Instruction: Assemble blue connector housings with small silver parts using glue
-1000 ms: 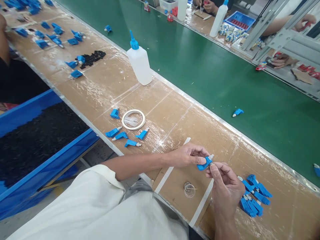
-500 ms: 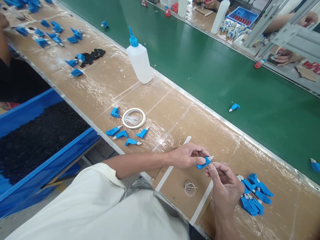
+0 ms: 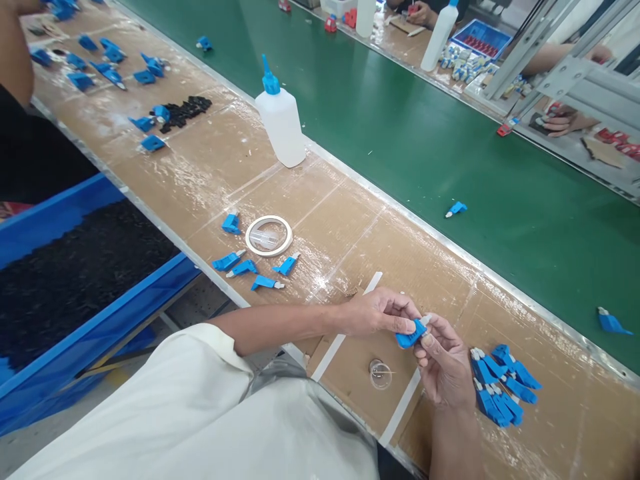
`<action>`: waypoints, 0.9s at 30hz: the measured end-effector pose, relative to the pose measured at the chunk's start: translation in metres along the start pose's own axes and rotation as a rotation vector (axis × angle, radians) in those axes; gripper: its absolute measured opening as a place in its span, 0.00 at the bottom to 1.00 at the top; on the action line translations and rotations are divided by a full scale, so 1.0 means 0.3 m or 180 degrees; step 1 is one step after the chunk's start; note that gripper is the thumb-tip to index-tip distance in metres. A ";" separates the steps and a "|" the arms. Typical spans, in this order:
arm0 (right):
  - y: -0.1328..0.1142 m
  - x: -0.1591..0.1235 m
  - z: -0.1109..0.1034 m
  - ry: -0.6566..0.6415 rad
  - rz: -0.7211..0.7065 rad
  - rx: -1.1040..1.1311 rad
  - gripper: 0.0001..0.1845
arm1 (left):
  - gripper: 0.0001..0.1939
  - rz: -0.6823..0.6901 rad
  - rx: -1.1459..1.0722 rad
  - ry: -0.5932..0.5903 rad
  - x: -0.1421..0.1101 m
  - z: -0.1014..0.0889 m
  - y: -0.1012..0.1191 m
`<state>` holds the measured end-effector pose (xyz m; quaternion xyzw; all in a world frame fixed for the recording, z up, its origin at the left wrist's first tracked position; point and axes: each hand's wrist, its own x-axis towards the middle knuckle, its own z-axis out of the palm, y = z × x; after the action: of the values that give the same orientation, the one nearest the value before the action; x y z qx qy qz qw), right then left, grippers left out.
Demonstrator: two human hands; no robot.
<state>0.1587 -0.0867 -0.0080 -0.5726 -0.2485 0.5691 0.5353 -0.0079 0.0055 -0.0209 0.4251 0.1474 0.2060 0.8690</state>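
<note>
My left hand (image 3: 377, 312) is pinching a small blue plastic part (image 3: 410, 335) with a pale grey tip, its thumb pressed on the blue body. My right hand (image 3: 445, 363) is closed at the other end of the part, thumb and fingers around the tip. Whether something small sits between those fingers is hidden. Just below the hands is a small clear round dish (image 3: 381, 375) with a thin stick in it. A cluster of similar blue parts (image 3: 503, 387) lies to the right of my right hand.
Several blue parts (image 3: 243, 267) lie beside a roll of tape (image 3: 269, 235). A white squeeze bottle (image 3: 281, 127) stands near the green belt (image 3: 360, 120), which carries more parts. Black pieces fill a blue bin (image 3: 165, 280) at left. Co-workers' hands (image 3: 423, 13) show across the belt.
The parts on the green belt have shifted toward the upper left. My right hand has turned and its fingers have moved up closer around the part's tip. The co-worker's arm at left has moved inward.
</note>
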 end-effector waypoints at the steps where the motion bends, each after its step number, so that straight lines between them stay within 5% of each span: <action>1: 0.001 0.000 0.000 -0.0058 0.0051 0.0008 0.23 | 0.28 -0.0022 -0.0039 -0.0011 -0.002 0.003 0.003; 16: 0.002 -0.012 0.061 0.0000 -0.0235 0.0064 0.24 | 0.28 -0.0172 -0.0037 0.0167 -0.005 -0.008 0.041; 20: -0.077 -0.054 -0.041 0.0329 -0.0883 0.0169 0.29 | 0.22 0.0348 0.0478 0.0991 0.021 -0.076 0.130; 23: -0.092 -0.122 -0.109 0.0879 -0.1525 0.0014 0.22 | 0.12 0.0762 0.1435 0.1839 0.090 -0.154 0.199; 27: -0.027 -0.180 -0.126 0.0665 -0.1409 -0.0765 0.14 | 0.07 0.0201 0.3301 0.2596 0.257 -0.237 0.245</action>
<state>0.1836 -0.1448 0.0118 -0.6194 -0.3769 0.3424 0.5975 0.0114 0.1317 -0.0107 0.6806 0.5323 0.2781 0.4197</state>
